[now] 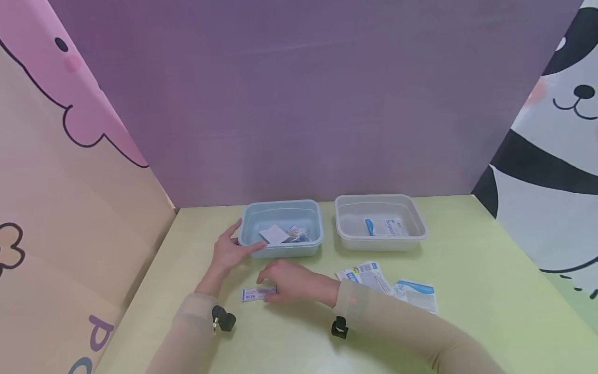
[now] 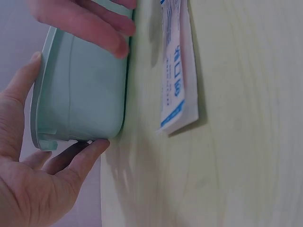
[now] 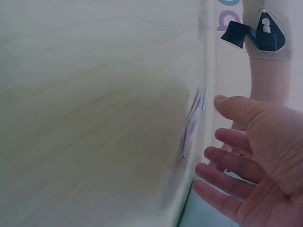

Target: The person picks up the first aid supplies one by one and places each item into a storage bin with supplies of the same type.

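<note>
My left hand (image 1: 230, 253) holds the left end of a light blue plastic tub (image 1: 282, 251). In the left wrist view its thumb lies along the rim, and its fingers (image 2: 87, 158) brace the end wall. Inside the tub are a white square packet (image 1: 274, 234) and a clear bag of small items (image 1: 298, 235). Just in front of the tub, my right hand (image 1: 291, 280) hovers over a narrow white packet (image 1: 254, 294) with blue print lying on the table. The right wrist view shows the right fingers (image 3: 232, 182) loosely spread, apart from that packet (image 3: 191, 126).
To the right of the blue tub stands a white tub (image 1: 380, 243) with a blue-and-white packet (image 1: 386, 227) inside. Two more printed packets, one white (image 1: 366, 275) and one pale blue (image 1: 416, 295), lie behind my right forearm. A purple panel (image 1: 299, 104) closes off the table's back.
</note>
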`<state>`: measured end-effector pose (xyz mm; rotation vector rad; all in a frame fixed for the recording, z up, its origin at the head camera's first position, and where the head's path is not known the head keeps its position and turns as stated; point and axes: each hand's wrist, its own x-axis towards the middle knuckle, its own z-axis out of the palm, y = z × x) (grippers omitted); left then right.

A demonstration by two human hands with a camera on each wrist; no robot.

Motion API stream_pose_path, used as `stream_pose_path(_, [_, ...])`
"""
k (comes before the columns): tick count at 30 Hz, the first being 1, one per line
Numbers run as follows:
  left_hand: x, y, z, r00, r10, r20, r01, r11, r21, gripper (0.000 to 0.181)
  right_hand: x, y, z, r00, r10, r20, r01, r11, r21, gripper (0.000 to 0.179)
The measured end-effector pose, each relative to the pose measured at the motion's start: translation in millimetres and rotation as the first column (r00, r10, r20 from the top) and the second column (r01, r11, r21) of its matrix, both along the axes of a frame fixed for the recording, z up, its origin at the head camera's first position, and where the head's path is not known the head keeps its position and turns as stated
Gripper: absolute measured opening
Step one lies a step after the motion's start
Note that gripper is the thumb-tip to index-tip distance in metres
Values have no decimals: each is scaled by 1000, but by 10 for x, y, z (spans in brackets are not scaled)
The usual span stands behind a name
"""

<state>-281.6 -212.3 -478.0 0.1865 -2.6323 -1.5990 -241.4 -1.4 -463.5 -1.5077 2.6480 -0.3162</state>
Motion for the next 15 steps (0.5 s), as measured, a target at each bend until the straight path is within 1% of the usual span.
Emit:
stream_pose_path(7, [22,25,18,1000,1,5,-1,1000,-1,109,4,-1,-74,1000,-26,8,25,999,30,38])
stream_pose_path(15, [28,16,41,1000,0,8,0,1000,-10,109,6,-17,-114,1000,-28,-6,28,999,35,31])
